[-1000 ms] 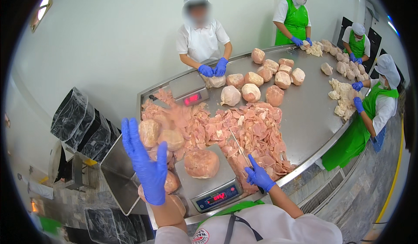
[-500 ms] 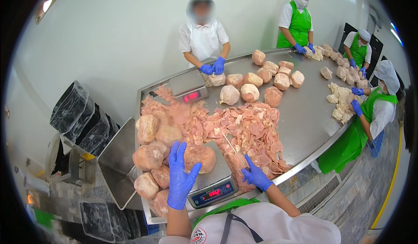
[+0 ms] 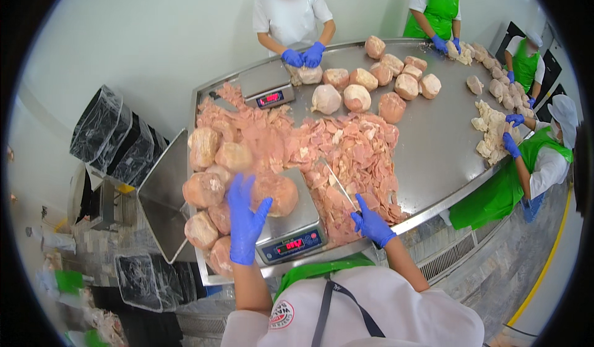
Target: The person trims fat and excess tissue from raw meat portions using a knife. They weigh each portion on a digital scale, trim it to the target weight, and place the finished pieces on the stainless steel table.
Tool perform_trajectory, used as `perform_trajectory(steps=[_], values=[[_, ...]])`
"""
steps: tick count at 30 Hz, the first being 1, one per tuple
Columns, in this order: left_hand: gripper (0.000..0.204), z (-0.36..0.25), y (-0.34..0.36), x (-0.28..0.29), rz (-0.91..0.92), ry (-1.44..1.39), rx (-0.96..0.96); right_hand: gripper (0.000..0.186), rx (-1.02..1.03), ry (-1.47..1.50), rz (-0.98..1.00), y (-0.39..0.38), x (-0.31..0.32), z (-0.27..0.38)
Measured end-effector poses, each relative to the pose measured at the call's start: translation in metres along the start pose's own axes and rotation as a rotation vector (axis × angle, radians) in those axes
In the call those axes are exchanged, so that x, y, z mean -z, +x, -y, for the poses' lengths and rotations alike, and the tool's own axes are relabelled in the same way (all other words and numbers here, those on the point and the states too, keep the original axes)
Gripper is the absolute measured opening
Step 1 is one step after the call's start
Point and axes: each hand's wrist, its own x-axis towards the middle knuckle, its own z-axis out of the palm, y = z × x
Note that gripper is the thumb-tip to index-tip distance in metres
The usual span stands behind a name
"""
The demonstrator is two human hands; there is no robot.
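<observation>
My left hand [image 3: 246, 220], in a blue glove, has its fingers apart at the left side of a large pink meat block [image 3: 274, 197], apparently touching it. The block sits on a steel scale [image 3: 289, 228] with a red display. More meat blocks [image 3: 203, 192] are piled left of this hand. In my right hand [image 3: 372, 223], also gloved, is a long knife [image 3: 333, 177] with a dark handle, its blade lying over a spread of thin pink meat slices [image 3: 346, 149].
A steel table [image 3: 436, 136] holds more meat blocks [image 3: 405, 87] and a second scale [image 3: 269, 97]. Four co-workers stand around it: one in white [image 3: 291, 19], three in green aprons [image 3: 433, 6]. A steel bin [image 3: 162, 204] and plastic-lined crates [image 3: 108, 130] are at the left.
My left hand came down from raised in the air to the block on the scale. My right hand still holds the knife. The view has tilted, shifting the table upward in the picture.
</observation>
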Motion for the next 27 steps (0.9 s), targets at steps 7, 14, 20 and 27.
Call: perform_trajectory(steps=[7,14,20,27], values=[[0.057,0.026,0.000,0.013,-0.078,0.024,0.097,0.069,-0.001,-0.132,-0.054,-0.002,0.008,-0.037],[0.060,0.056,0.010,0.028,-0.059,0.026,0.052,0.066,-0.007,-0.241,-0.124,-0.018,0.000,-0.001],[0.056,0.072,0.025,0.027,0.060,-0.011,0.030,0.056,-0.032,-0.174,-0.130,-0.022,-0.021,0.031],[0.063,0.108,0.015,0.025,0.092,-0.029,0.128,0.055,-0.086,-0.078,-0.163,-0.033,-0.047,0.047]])
